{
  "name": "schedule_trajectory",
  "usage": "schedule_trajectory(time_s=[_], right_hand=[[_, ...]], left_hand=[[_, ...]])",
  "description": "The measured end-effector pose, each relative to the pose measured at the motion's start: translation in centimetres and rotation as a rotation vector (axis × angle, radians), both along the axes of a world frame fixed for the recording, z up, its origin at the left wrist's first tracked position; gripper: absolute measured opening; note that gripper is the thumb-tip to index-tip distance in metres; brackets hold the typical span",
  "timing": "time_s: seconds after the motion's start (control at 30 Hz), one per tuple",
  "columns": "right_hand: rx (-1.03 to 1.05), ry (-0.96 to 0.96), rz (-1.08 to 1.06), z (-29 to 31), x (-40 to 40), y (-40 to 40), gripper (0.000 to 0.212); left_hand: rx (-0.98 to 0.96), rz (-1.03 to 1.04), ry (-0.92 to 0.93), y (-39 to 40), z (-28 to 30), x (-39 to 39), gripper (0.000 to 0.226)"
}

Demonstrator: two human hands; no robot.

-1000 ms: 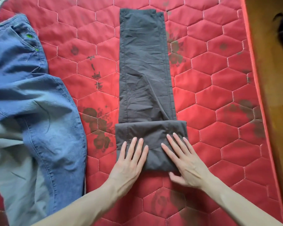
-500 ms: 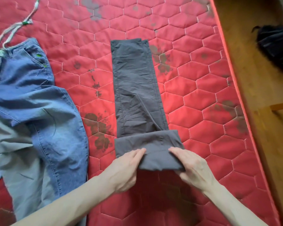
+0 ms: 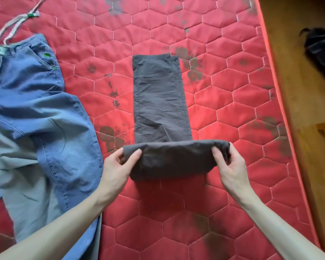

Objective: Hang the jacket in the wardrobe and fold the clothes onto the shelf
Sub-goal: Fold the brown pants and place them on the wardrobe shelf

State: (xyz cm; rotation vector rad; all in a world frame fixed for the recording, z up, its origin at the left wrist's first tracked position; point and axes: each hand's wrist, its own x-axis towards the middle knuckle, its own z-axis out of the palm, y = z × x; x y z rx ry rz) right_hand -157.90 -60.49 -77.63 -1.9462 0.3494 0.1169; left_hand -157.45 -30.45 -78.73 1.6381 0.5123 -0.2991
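Grey cloth fills both hands: the left hand [image 3: 116, 167] pinches the left end of the folded bundle, thumb on top and fingers curled beneath, while the right hand [image 3: 231, 166] grips the right end the same way, its fingers wrapped around the edge. Between them the near end of the grey trousers [image 3: 158, 98] is doubled over into a thick band lifted slightly off the surface and casting a shadow below. Beyond the band, the rest of the trousers runs straight away from the person, flat and lightly creased, both legs stacked one upon the other, the far hem square.

Everything lies on a red quilted mattress [image 3: 233, 113] stitched in hexagons and printed with dark floral patches. Well to the left, a pair of blue jeans [image 3: 45, 113] sprawls unfolded, overlapping a pale grey garment [image 3: 21, 177] beneath it. A white cord [image 3: 15, 25] with green marks trails off near the jeans' waistband. At right, past the mattress edge, is a wooden floor [image 3: 300, 102] with a black bag [image 3: 321, 51] on it.
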Motion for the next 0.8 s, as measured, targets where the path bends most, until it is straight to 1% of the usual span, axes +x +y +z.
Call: schedule_trajectory(time_s=[0.07,0.13,0.2,0.27,0.33,0.43,0.47,0.5,0.53,0.57,0.6,0.63,0.67,0.7,0.73,0.8], right_hand=[[-0.029,0.002,-0.042,-1.5,2.4,0.9,0.018],[-0.064,0.007,-0.071,-3.2,4.5,1.6,0.025],[-0.11,0.015,-0.088,-4.6,6.3,2.2,0.024],[-0.138,0.03,-0.089,-5.7,7.6,2.5,0.02],[-0.164,0.082,-0.087,-7.1,8.8,2.4,0.021],[-0.249,0.191,-0.063,-8.8,10.0,2.2,0.023],[-0.306,0.209,-0.048,-9.2,10.2,2.3,0.021],[-0.373,0.207,-0.027,-9.5,10.2,2.5,0.021],[-0.443,0.168,-0.002,-9.8,9.9,2.7,0.031],[-0.51,0.098,0.015,-10.0,9.4,3.0,0.045],[-0.589,0.021,0.028,-9.9,8.8,3.1,0.057],[-0.668,-0.054,0.058,-9.7,8.0,3.0,0.064],[-0.727,-0.119,0.119,-9.4,7.2,2.7,0.068],[-0.758,-0.178,0.208,-9.1,6.2,2.3,0.071],[-0.763,-0.229,0.317,-8.8,5.3,1.8,0.075],[-0.758,-0.291,0.567,-8.5,3.3,0.9,0.085]], left_hand=[[-0.002,0.071,0.011,-0.5,-0.9,1.3,0.016],[0.011,0.078,0.026,-0.7,-2.1,2.5,0.018],[0.025,0.037,0.046,-0.8,-3.0,3.4,0.019],[0.071,-0.03,0.052,-0.7,-4.1,4.1,0.026],[0.1,-0.077,0.06,-0.4,-5.4,4.7,0.025],[0.128,-0.067,0.09,0.0,-7.1,5.3,0.032],[0.162,-0.064,0.079,-0.2,-7.4,5.4,0.036],[0.25,-0.059,0.065,-0.5,-7.4,5.3,0.041],[0.39,-0.055,0.027,-1.0,-7.3,5.1,0.049],[0.577,-0.064,-0.02,-1.3,-7.0,4.7,0.058],[0.776,-0.103,-0.092,-1.6,-6.6,4.4,0.064],[0.944,-0.181,-0.193,-1.7,-6.1,4.0,0.065],[1.041,-0.303,-0.315,-1.7,-5.9,3.5,0.063],[1.077,-0.458,-0.43,-1.4,-5.9,3.1,0.063],[1.073,-0.624,-0.519,-1.2,-6.0,2.5,0.065],[1.074,-0.915,-0.597,-0.8,-6.4,1.5,0.078]])
